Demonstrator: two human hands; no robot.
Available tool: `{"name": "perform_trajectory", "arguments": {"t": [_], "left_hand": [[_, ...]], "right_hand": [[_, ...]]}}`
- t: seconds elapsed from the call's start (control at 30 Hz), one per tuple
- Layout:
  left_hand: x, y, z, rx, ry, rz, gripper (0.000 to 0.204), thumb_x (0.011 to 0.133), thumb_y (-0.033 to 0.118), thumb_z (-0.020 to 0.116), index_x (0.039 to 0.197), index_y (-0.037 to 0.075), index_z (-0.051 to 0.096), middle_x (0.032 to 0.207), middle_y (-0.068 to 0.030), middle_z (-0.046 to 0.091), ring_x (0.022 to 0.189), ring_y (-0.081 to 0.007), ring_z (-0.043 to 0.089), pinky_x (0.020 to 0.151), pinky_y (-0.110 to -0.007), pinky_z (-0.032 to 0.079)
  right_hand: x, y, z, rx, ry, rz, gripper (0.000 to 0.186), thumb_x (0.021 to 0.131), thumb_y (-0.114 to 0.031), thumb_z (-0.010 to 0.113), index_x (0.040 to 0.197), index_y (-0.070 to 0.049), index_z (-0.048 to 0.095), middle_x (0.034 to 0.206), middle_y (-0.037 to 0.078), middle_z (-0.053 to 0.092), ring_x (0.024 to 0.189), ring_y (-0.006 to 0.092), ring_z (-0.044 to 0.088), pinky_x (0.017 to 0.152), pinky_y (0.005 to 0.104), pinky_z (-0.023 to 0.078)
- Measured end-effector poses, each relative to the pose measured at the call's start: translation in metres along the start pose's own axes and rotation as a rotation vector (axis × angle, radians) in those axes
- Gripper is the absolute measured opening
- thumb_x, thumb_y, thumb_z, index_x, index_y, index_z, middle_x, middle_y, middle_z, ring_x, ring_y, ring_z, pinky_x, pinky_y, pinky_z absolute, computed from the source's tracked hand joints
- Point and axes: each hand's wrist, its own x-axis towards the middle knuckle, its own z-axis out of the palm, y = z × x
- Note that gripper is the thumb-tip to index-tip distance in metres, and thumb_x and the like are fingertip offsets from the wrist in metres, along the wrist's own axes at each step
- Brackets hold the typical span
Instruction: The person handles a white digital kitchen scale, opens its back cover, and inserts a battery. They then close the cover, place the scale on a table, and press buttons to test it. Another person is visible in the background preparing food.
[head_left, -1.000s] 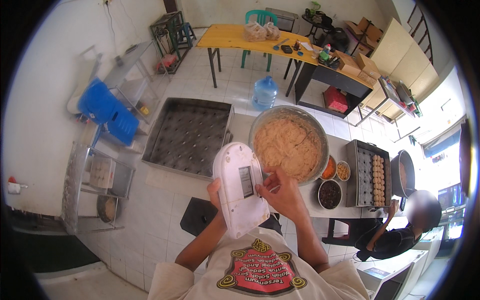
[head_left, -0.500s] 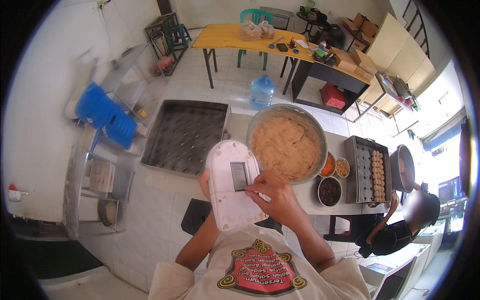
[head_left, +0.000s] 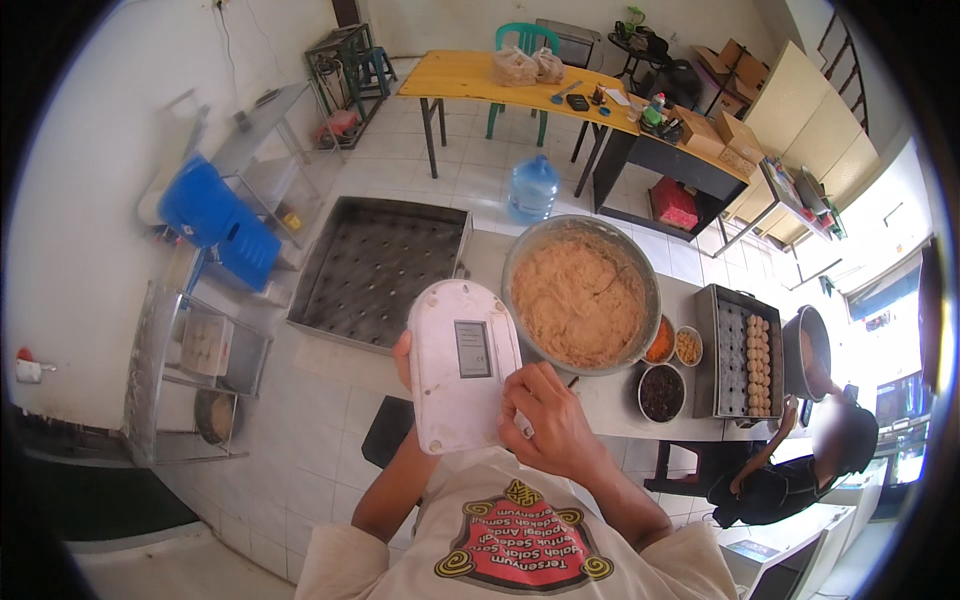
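A pale pinkish-white kitchen scale (head_left: 452,410) is held up in front of my shirt, its underside with a grey label facing me. My left hand (head_left: 402,358) grips it from the left edge; most of that hand is hidden behind the scale. At the scale's lower right edge is my right hand (head_left: 552,420), its fingers curled and pinched together. A small pale bit shows at its fingertips, too little to name. Beyond the scale stands a big metal bowl (head_left: 655,300) filled with light brown dough or batter (head_left: 580,290).
A dark metal tray (head_left: 380,270) lies at the left. Right of the big bowl are small bowls of orange bits (head_left: 660,342), yellowish pieces (head_left: 688,346) and dark filling (head_left: 662,392). A tray (head_left: 732,350) holds rows of dough balls (head_left: 758,365). A co-worker (head_left: 800,460) sits at the right.
My right hand has moved from the label on the scale's underside down to its lower right edge, fingers more curled. The scale has turned slightly more upright; my left hand still grips it.
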Motion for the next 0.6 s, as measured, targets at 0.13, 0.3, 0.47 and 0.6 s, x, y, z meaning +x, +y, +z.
{"name": "perform_trajectory", "arguments": {"t": [0.13, 0.3, 0.47, 0.6], "left_hand": [[0.000, 0.000, -0.001, 0.059, 0.098, 0.053, 0.083, 0.089, 0.067, 0.045, 0.141, 0.002, 0.049, 0.131, -0.0218, 0.060, 0.111, -0.0363, 0.064, 0.092, -0.049, 0.055], [-0.003, -0.003, 0.004, 0.085, 0.203, 0.008, 0.078, 0.089, 0.065, 0.044, 0.137, 0.005, 0.054, 0.129, -0.0181, 0.061, 0.112, -0.0334, 0.063, 0.094, -0.047, 0.053], [-0.006, -0.005, -0.004, 0.171, 0.249, -0.033, 0.077, 0.088, 0.065, 0.045, 0.137, 0.006, 0.055, 0.128, -0.0163, 0.062, 0.112, -0.0322, 0.062, 0.096, -0.046, 0.052], [-0.011, -0.009, 0.018, 0.172, 0.323, -0.068, 0.080, 0.087, 0.066, 0.045, 0.139, 0.005, 0.053, 0.128, -0.0177, 0.061, 0.113, -0.0338, 0.062, 0.096, -0.047, 0.052]], "right_hand": [[-0.005, 0.003, -0.001, 0.036, 0.021, 0.014, 0.015, 0.082, -0.011, 0.071, 0.085, -0.003, 0.059, 0.090, 0.012, 0.059, 0.084, 0.0324, 0.058, 0.071, 0.0438, 0.049], [-0.007, 0.009, -0.008, 0.181, 0.012, 0.222, 0.012, 0.088, -0.012, 0.072, 0.088, -0.004, 0.063, 0.079, 0.009, 0.060, 0.075, 0.0307, 0.059, 0.070, 0.0417, 0.050], [-0.003, 0.027, -0.003, 0.287, 0.021, 0.313, 0.015, 0.087, -0.013, 0.077, 0.094, -0.003, 0.069, 0.078, 0.006, 0.064, 0.072, 0.0182, 0.060, 0.068, 0.0325, 0.049], [0.003, 0.036, -0.004, 0.295, 0.105, 0.318, 0.018, 0.085, -0.013, 0.081, 0.094, -0.002, 0.070, 0.080, 0.004, 0.067, 0.070, 0.0106, 0.057, 0.066, 0.0272, 0.046]]}}
